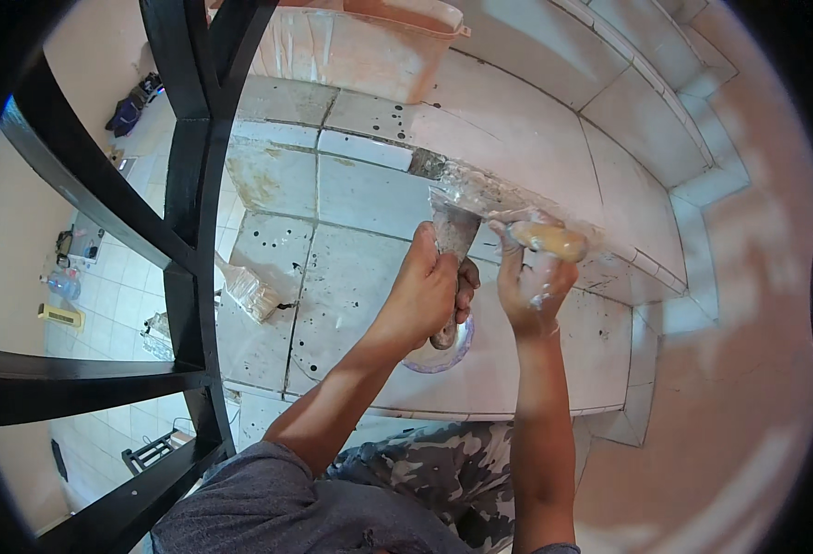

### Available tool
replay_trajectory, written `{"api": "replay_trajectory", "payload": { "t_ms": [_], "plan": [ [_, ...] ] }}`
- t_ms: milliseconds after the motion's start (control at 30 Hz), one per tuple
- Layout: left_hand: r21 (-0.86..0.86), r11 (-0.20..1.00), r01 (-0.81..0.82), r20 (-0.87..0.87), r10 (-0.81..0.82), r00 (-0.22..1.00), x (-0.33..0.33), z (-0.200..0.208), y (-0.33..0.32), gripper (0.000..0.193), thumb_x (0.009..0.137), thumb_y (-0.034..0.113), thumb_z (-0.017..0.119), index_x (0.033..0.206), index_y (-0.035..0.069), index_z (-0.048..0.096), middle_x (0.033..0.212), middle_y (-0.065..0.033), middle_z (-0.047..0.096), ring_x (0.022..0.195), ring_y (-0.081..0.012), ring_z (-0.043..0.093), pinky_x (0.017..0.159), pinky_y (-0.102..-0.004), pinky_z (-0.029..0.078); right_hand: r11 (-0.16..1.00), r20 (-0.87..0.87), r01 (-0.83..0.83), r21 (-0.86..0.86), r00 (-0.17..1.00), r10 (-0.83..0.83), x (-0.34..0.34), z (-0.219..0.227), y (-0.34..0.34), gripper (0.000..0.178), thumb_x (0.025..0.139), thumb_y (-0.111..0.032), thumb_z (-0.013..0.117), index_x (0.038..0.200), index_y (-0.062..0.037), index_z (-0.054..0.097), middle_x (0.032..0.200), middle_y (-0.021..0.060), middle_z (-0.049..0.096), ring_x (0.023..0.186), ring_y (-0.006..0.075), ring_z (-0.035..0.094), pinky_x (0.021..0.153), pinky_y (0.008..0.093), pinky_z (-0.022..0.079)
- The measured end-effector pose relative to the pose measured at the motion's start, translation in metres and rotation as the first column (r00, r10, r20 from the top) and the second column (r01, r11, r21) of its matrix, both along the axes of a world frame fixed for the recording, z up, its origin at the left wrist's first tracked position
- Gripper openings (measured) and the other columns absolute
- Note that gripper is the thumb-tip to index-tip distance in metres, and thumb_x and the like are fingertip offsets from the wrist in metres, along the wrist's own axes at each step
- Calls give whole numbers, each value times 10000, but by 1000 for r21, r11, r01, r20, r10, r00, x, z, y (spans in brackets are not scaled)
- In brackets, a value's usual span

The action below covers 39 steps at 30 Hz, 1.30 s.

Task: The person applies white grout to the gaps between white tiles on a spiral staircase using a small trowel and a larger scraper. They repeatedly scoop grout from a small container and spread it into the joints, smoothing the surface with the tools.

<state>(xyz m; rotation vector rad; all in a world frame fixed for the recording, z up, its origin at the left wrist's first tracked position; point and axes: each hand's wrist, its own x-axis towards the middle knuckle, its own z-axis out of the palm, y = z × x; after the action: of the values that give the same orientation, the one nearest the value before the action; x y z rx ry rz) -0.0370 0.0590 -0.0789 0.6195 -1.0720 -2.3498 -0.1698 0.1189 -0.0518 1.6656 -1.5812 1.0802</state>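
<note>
My left hand (430, 291) is closed round a scraper (455, 229) with a wide grey blade. The blade points up toward the step's edge, and the handle's end shows below my fingers. In my right hand (538, 291), spotted with white paste, is a tool with a rounded wooden handle (554, 242); its working end cannot be made out. Both hands are close to the rough, paste-smeared stair nosing (490, 189). Under my left hand, partly hidden, rests a round container with a purple-smeared rim (460, 353).
A pale orange tub (356, 51) with white drips stands on the upper step. To the left, a wide brush (251, 291) lies on the dark-spotted tiled tread (351, 295). Black metal railing (190, 203) rises along the left, with a lower floor (116, 277) beyond. A wall (729, 388) borders the right.
</note>
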Motion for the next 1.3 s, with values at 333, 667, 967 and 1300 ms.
{"api": "replay_trajectory", "payload": {
  "t_ms": [333,667,967,1300],
  "plan": [
    [28,1000,-6,-17,6,1000,-1,1,1,140,989,77,345,1122,112,373,795,-71,532,581,-102,461,452,-268,423,984,218,66,166,971,-102,-9,4,-14,153,900,-17,688,1023,-16,598,858,90,695,712,163,692,618,291,542],
    [46,999,6,-7,-6,1000,1,4,0,169,983,62,333,1142,93,378,831,-89,535,591,-107,468,458,-276,437,962,517,44,269,836,-182,-10,62,-29,245,897,-182,724,995,6,602,728,71,645,600,114,576,575,270,466],
    [49,999,16,-8,-16,1000,0,5,-1,177,981,62,337,1149,88,382,829,-90,534,592,-110,466,460,-279,438,915,386,-31,403,912,-139,-41,71,-66,329,839,-187,747,1086,-3,632,864,146,713,764,199,656,726,338,510],
    [63,998,6,-20,-5,1000,2,4,-2,191,977,61,346,1160,96,386,832,-94,534,588,-118,469,459,-284,436,891,602,-188,413,790,-112,-53,85,-71,246,869,-188,731,974,5,621,711,48,617,605,109,525,576,293,442]
  ]
}}
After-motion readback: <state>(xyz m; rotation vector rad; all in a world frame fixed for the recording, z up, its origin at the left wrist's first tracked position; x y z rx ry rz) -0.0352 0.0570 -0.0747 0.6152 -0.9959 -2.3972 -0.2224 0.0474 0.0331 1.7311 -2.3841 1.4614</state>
